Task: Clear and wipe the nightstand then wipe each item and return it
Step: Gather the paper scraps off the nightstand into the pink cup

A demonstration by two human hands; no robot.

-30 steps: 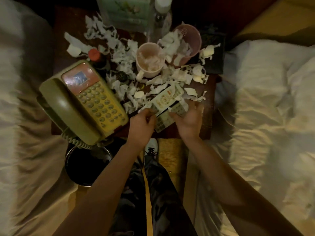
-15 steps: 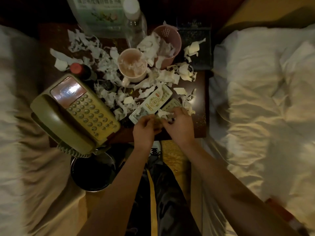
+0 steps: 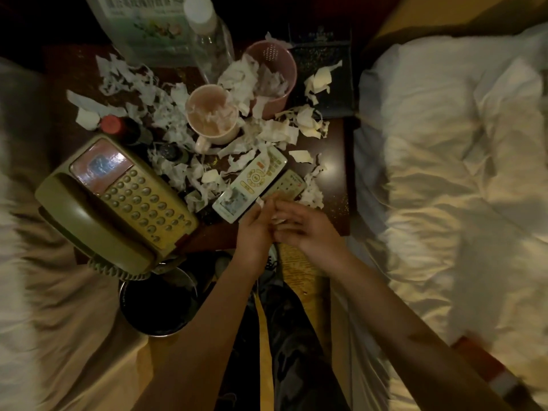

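The dark wooden nightstand [image 3: 333, 173] is littered with torn white paper scraps [image 3: 278, 132]. On it lie a green desk phone [image 3: 118, 203], a white remote [image 3: 252, 182] and a second remote [image 3: 289, 185] beside it. A mug [image 3: 212, 117] and a pink basket [image 3: 278, 69] hold more scraps. My left hand [image 3: 255, 232] and right hand [image 3: 311, 229] meet over the front edge, just below the remotes. Small paper scraps sit pinched between their fingertips. Both hands are slightly blurred.
A clear bottle [image 3: 207, 34] and a tissue pack [image 3: 142, 28] stand at the back, a dark booklet [image 3: 326, 69] at the back right. A small red-capped bottle [image 3: 118, 127] sits behind the phone. A black bin [image 3: 160, 307] stands below the front edge. Beds flank both sides.
A second ago both hands were on the remotes. The remotes now lie on the nightstand, and my hands have drawn back together at the front edge with scraps.
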